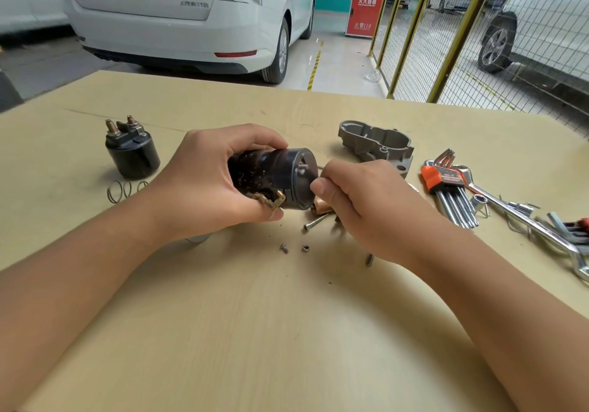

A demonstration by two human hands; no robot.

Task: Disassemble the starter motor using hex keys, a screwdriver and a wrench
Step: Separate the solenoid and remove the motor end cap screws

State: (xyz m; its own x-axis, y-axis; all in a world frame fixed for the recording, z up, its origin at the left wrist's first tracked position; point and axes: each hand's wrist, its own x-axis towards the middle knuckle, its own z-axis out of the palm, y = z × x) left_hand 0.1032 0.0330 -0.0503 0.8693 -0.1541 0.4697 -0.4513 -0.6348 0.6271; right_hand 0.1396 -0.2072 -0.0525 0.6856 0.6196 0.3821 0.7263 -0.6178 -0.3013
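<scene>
Forearms over the table [287,332], hands meeting on the starter motor body mid-strip.

Left hand [204,182] holds the motor body [271,177] off the table, fingers curled round the dark casing, brass terminal lug at its thumb. Right hand [360,201] curled at the end cap, thumb against the rim; whether it pinches a tool or a fastener cannot be told. One small screw stands proud on the cap face. Loose bolt [315,222], screw [283,248] and nut [306,248] lie just below. Risk: cap releases suddenly, parts drop or roll among the loose hardware and get lost; casing grit could make the grip slip. Hex key set [446,188], solenoid [132,152] well apart.
</scene>
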